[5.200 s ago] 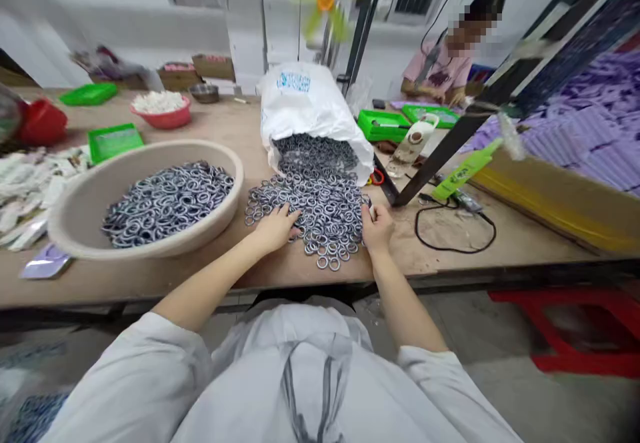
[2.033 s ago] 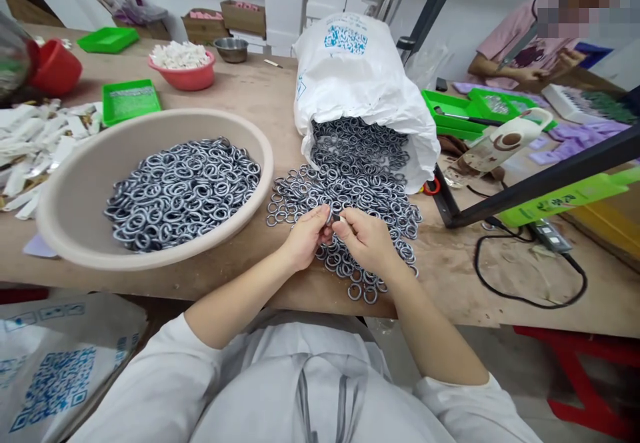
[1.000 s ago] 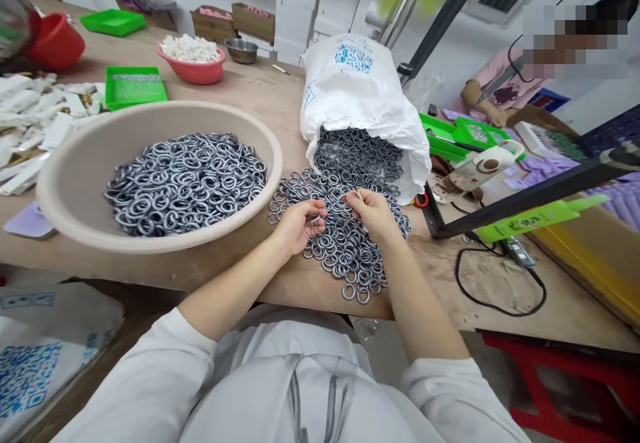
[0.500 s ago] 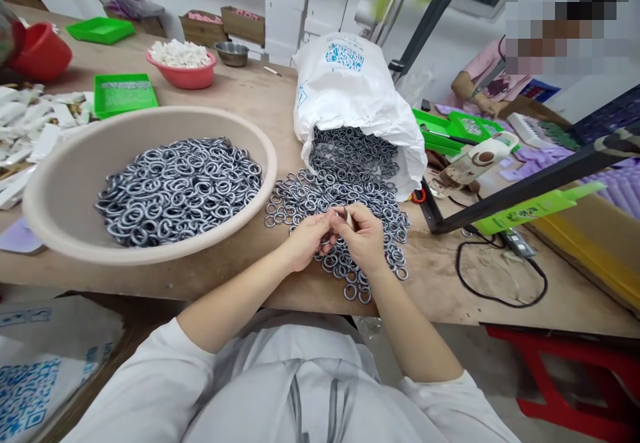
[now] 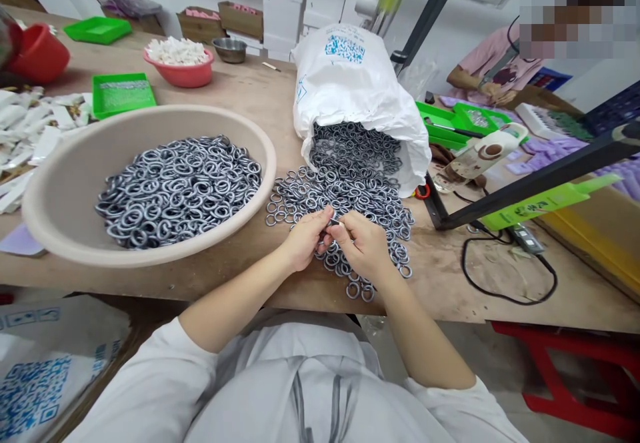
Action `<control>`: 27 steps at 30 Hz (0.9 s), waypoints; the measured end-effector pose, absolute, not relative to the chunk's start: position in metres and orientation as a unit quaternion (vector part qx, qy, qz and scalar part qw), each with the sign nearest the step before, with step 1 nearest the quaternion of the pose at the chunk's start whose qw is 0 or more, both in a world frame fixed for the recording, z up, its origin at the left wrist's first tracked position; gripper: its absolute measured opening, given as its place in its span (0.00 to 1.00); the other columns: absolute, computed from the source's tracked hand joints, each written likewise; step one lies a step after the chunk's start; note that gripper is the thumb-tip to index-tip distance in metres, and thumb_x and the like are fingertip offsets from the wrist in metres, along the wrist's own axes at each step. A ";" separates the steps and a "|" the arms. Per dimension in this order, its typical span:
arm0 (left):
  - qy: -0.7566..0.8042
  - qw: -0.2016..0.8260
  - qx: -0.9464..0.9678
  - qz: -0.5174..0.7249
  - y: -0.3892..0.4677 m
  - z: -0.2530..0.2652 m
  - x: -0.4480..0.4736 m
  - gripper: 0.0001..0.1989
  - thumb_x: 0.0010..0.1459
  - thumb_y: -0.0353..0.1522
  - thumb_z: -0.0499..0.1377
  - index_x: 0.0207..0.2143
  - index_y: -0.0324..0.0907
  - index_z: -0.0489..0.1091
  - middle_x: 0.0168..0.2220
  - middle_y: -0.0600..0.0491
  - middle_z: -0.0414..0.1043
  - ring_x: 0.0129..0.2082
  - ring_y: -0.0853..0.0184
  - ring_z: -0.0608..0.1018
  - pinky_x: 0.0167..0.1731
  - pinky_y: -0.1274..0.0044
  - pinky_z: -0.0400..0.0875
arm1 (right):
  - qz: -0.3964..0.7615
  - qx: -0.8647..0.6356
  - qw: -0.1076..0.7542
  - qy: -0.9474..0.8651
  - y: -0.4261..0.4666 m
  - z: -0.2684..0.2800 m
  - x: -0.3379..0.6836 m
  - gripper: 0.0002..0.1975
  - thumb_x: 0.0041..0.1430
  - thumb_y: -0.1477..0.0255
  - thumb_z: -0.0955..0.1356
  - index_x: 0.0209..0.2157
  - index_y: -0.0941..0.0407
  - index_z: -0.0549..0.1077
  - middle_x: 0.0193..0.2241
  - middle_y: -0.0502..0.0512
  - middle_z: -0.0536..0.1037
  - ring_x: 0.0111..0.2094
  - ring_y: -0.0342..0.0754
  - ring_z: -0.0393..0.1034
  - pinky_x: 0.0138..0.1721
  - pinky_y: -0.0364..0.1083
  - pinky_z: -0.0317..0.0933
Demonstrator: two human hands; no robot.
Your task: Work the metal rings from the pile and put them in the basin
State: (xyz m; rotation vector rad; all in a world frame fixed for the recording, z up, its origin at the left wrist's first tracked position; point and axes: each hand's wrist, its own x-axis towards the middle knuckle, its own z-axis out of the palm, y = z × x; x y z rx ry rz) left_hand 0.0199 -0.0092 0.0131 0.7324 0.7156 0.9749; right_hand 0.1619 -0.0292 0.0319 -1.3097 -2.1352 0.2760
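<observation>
My left hand and my right hand meet fingertip to fingertip above a loose heap of grey rings. Both are closed in a pinch. A thin dark sliver, metal-looking, shows at the tip of my right thumb; most of it is hidden by the fingers. What my left fingers grip is too covered to make out. The heap spills from the mouth of a white sack lying on its side. To the left, a wide beige basin holds many more grey rings.
Green trays, a red bowl of white pieces and a metal bowl stand behind the basin. A black metal frame, a patterned bottle and a cable are at right. Another person works beyond.
My right hand has turned slightly, its fingers now lower and more closed over the thin piece, which showed more before. The view has shifted a little.
</observation>
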 end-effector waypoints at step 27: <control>0.404 0.746 0.241 0.471 0.008 0.015 0.011 0.05 0.63 0.29 0.56 0.36 0.37 0.70 0.27 0.56 0.68 0.18 0.76 0.72 0.15 0.84 0.69 | 0.331 -0.530 0.365 -0.690 0.028 0.019 0.190 0.20 0.59 0.54 0.67 0.23 0.56 0.70 0.18 0.46 0.62 0.22 0.42 0.56 0.26 0.44 0.52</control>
